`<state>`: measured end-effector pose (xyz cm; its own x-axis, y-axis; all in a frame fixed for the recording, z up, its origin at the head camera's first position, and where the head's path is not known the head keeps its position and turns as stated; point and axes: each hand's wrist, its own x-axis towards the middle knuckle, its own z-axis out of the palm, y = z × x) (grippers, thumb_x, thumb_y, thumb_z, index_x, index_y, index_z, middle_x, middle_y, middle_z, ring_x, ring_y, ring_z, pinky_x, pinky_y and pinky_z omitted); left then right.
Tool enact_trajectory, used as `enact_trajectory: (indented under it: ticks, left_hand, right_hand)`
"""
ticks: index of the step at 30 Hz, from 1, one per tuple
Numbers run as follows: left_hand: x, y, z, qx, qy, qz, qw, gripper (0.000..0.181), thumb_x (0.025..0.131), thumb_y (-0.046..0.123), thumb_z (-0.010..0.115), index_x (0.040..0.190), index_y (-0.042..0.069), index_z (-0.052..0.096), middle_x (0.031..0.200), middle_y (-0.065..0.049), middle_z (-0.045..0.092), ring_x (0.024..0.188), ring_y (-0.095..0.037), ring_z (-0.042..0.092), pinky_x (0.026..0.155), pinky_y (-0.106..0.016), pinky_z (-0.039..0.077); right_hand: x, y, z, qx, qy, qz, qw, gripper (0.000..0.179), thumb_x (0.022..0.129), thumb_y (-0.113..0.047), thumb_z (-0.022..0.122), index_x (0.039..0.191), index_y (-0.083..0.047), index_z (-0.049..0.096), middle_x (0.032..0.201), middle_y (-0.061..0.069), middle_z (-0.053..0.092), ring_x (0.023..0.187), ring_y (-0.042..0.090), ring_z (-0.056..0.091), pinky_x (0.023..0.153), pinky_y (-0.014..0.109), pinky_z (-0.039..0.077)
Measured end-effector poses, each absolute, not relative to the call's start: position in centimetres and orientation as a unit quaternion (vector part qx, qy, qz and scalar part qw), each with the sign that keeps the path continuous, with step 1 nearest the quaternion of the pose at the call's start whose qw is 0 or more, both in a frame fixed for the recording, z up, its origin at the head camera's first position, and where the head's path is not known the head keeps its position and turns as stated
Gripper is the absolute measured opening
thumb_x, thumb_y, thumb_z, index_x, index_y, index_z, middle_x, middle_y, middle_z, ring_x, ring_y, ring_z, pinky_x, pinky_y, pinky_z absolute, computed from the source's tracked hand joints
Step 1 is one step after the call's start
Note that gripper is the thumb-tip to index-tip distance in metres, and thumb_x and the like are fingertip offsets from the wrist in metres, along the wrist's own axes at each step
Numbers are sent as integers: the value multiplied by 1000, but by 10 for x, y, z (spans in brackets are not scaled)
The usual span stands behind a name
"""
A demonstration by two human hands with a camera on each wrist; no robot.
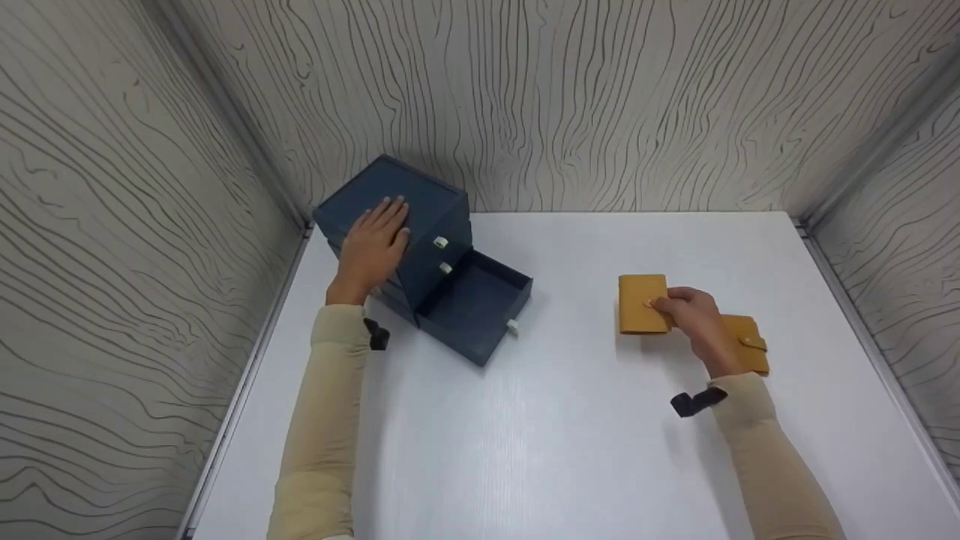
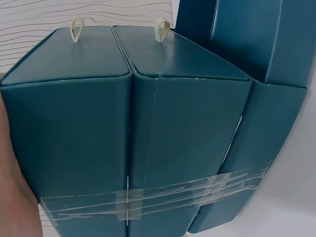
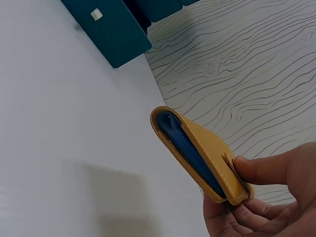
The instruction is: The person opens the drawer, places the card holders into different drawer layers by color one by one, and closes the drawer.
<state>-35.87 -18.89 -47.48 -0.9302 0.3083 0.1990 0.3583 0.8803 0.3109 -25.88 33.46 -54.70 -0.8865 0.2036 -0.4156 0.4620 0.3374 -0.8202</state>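
My left hand (image 1: 373,251) rests with straight fingers on top of a dark blue cabinet (image 1: 420,187) with small drawers. Its lowest drawer (image 1: 480,304) is pulled out and shows a bare inside. In the right hand (image 1: 694,319) I hold a yellow wallet (image 1: 642,304) above the table, thumb on its snap strap and fingers beneath. The right wrist view shows the wallet (image 3: 197,153) end-on, folded, with a blue lining. A second yellow wallet (image 1: 752,356) with a snap strap lies on the table, partly hidden behind my right wrist.
Light loop pulls (image 1: 441,242) stick out from the drawer fronts. Clear tape (image 2: 128,205) runs round the cabinet's side. Wood-grain patterned panels (image 1: 540,105) enclose the white table (image 1: 480,442) at the back and both sides.
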Motion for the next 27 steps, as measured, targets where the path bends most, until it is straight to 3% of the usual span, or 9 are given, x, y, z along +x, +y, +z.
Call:
enact_trajectory:
  ticks: [15,27]
  left_hand:
    - [-358,-187,-474,-171,-967,-174,69,57,116,38,33,168,14,34,176,-1,30,166,-23,22,139,-46,15]
    - [-358,-187,-474,-169,-967,-175,70,58,116,40,33,168,14,34,176,-1,30,166,-22,22,139,-46,14]
  right_hand:
    - [-272,314,-535,178,805,-558,93,62,107,-27,60,156,7,45,145,20,56,109,14,60,84,10,55]
    - [-276,301,-525,166,810,-556,87,61,108,-32,59,156,3,46,149,22,56,122,25,60,109,30,52]
